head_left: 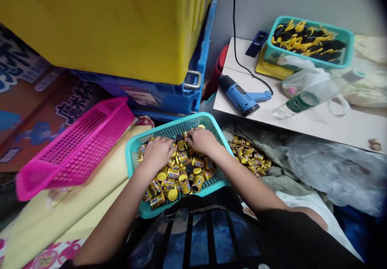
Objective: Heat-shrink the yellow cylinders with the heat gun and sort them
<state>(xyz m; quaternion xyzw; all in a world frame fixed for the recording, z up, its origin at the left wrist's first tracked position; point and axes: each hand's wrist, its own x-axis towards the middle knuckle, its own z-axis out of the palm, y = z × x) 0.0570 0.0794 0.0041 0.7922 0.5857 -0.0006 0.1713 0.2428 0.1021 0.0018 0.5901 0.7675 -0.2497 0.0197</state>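
Observation:
A teal mesh basket [169,128] rests on my lap, filled with several small yellow cylinders [181,178] with printed labels. My left hand [157,152] lies palm down on the pieces at the basket's left, fingers curled into the pile. My right hand [202,140] is on the pieces toward the basket's far side, fingers bent and pressed among them. What either hand grips is hidden beneath the fingers.
An empty pink basket [75,148] leans at the left. More yellow cylinders [249,155] lie in a bag to the right. Yellow and blue crates [127,31] stack behind. A white table holds a blue glue gun [240,96], a bottle [305,99] and a teal basket [311,41].

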